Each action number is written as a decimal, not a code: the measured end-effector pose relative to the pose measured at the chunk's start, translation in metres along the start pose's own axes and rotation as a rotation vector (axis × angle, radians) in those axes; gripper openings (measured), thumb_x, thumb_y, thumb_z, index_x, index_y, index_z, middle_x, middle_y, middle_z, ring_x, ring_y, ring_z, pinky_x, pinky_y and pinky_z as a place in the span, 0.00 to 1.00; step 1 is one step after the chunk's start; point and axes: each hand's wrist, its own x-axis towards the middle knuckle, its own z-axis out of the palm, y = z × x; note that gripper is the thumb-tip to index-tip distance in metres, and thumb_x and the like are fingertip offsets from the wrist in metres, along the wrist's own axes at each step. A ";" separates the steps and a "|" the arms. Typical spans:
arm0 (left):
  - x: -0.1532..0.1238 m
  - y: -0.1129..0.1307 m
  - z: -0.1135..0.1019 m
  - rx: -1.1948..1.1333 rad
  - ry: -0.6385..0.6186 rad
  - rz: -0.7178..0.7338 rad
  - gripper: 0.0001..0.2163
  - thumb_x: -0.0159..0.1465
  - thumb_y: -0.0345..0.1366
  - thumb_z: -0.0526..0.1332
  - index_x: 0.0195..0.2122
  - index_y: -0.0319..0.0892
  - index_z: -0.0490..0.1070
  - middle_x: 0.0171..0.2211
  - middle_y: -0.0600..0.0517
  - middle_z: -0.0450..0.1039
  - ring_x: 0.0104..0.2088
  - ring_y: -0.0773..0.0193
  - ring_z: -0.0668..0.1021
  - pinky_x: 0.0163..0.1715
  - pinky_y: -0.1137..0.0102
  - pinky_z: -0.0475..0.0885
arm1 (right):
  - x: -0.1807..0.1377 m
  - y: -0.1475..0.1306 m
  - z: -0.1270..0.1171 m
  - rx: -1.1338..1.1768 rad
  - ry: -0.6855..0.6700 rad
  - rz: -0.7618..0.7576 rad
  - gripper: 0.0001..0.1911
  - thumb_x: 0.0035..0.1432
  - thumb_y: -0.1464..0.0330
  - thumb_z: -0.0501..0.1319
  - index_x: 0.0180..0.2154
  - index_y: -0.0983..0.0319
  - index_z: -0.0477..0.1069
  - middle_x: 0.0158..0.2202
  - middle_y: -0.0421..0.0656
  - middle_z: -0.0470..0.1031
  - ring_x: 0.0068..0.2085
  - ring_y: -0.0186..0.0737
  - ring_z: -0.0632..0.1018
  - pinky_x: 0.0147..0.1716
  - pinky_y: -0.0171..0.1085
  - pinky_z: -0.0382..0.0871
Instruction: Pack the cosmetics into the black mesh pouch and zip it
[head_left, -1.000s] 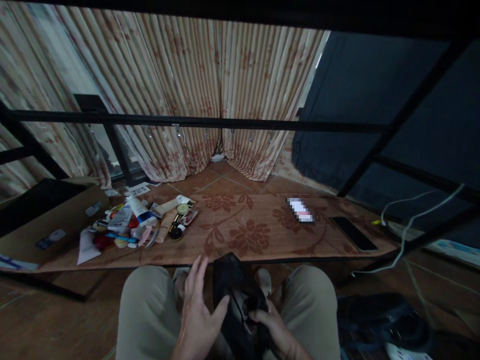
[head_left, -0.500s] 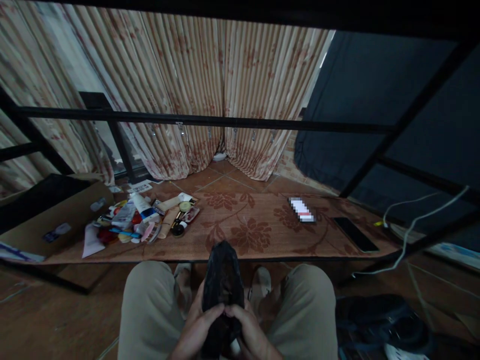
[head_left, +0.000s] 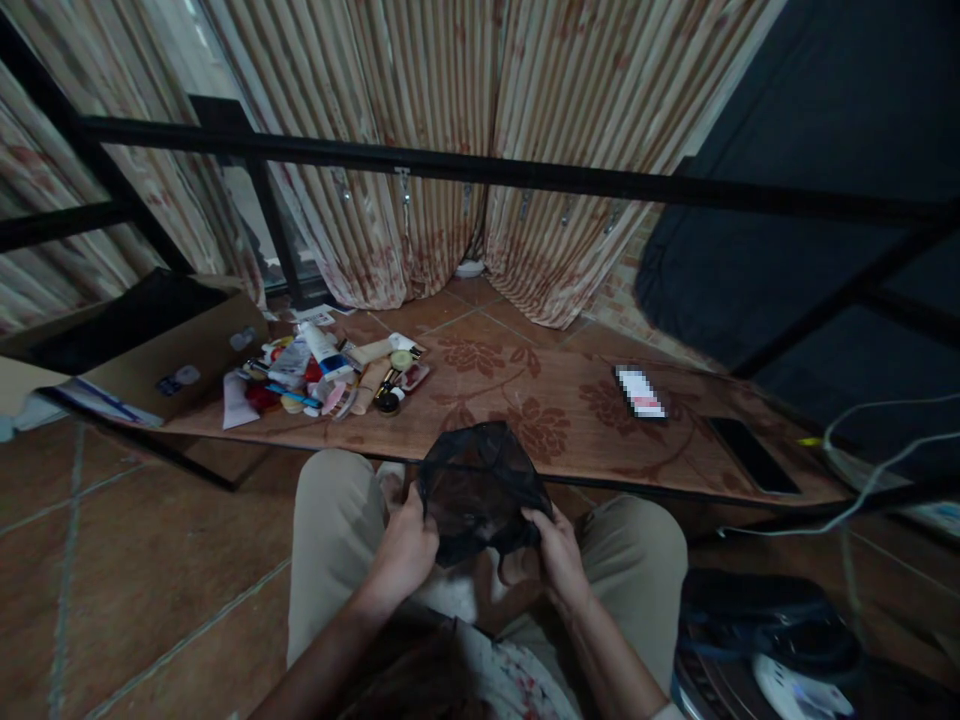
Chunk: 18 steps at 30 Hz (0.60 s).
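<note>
Sheer black cloth [head_left: 480, 490] spreads between the two hands, above the gap between the knees; in the view it overlaps the near edge of the low table [head_left: 469, 395]. Take that cloth as the centre of a clock face, with twelve pointing away from the person. Left hand [head_left: 409, 540] is at eight o'clock, fingers curled closed around the cloth's edge. Right hand [head_left: 556, 550] is at four, closed in a pinch on the opposite edge, thumb on top. Some fingertips are hidden behind the cloth. Whether the cloth touches the table, I cannot tell.

Toward ten o'clock on the table lies a heap of cosmetics [head_left: 300, 375], with a white tube [head_left: 319, 345] on top; farther out that way sits an open cardboard box [head_left: 214, 350]. At two o'clock lies a phone with a lit, pixelated screen [head_left: 640, 390], and nearer three, a dark-screened phone [head_left: 754, 455]. A pale cable [head_left: 862, 492] trails beyond it. Twelve o'clock holds striped curtains [head_left: 420, 80], behind a black bar [head_left: 547, 178].
</note>
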 end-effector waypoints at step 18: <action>-0.007 0.037 0.018 0.073 -0.006 0.144 0.34 0.53 0.19 0.49 0.64 0.36 0.51 0.55 0.38 0.65 0.54 0.52 0.70 0.56 0.54 0.63 | -0.025 -0.055 0.063 -0.452 -0.377 -0.384 0.09 0.55 0.70 0.58 0.36 0.57 0.76 0.35 0.40 0.75 0.37 0.38 0.74 0.38 0.36 0.65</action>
